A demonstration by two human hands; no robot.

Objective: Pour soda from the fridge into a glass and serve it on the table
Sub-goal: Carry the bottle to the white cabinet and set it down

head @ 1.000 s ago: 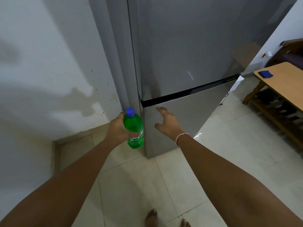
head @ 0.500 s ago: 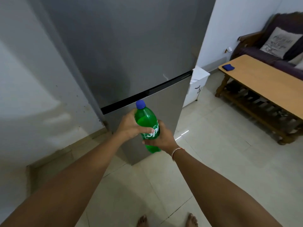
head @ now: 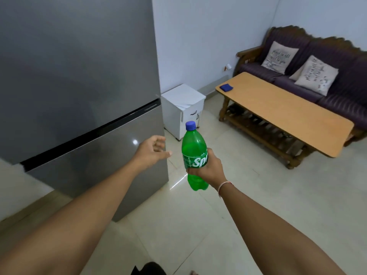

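Handed over from the left hand [head: 152,150], now slack-fingered and empty, the soda bottle [head: 194,147] sits in the right hand [head: 208,167], wrapped around its labelled waist; probably full-heavy and slippery

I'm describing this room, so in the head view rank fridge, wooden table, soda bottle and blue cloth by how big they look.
Largest to smallest:
1. fridge
2. wooden table
3. soda bottle, though nearness to the camera enlarges it
4. blue cloth

The room is evenly but dimly lit with a cool cast. A small bright glare spot sits on the fridge door [head: 135,142], and a streak shines on the floor tiles [head: 176,183]. Wide-angle bending curves the edges; the picture is soft throughout.
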